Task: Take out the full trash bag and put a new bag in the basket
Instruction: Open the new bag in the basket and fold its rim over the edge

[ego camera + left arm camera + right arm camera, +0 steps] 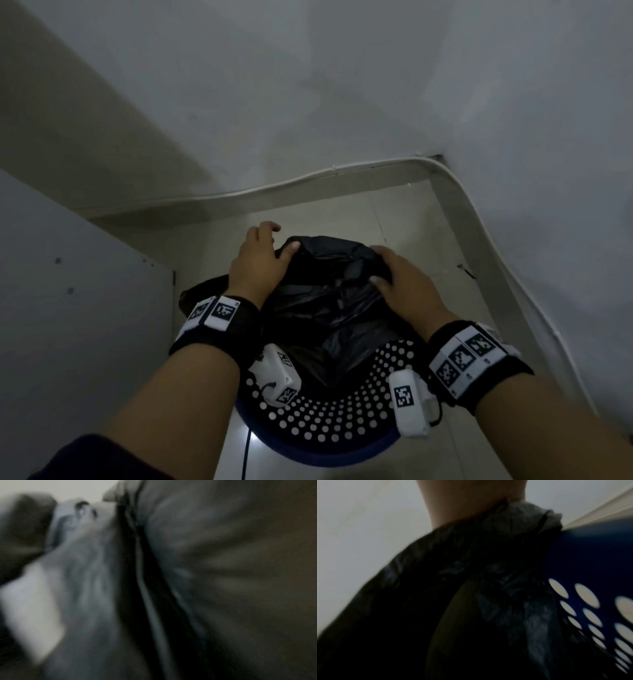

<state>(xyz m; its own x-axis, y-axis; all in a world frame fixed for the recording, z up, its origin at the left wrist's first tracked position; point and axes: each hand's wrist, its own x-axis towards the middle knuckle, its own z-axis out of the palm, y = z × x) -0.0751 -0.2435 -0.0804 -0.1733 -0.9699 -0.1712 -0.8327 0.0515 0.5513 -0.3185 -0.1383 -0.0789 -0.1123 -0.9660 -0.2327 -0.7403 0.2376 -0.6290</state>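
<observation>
Black trash bag [329,301], crinkled glossy plastic, sitting in a round blue basket [329,425] with a wall of round holes, on a pale tiled floor [404,212] in a wall corner. Left hand [257,263] grips the bag's far-left edge, thumb on top, fingers curled over. Right hand [404,277] clutches gathered plastic at the right edge. A white cable [479,219] follows the skirting.

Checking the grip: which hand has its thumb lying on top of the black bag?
The left hand: its thumb lies on the black bag; the right hand lies further right.
</observation>
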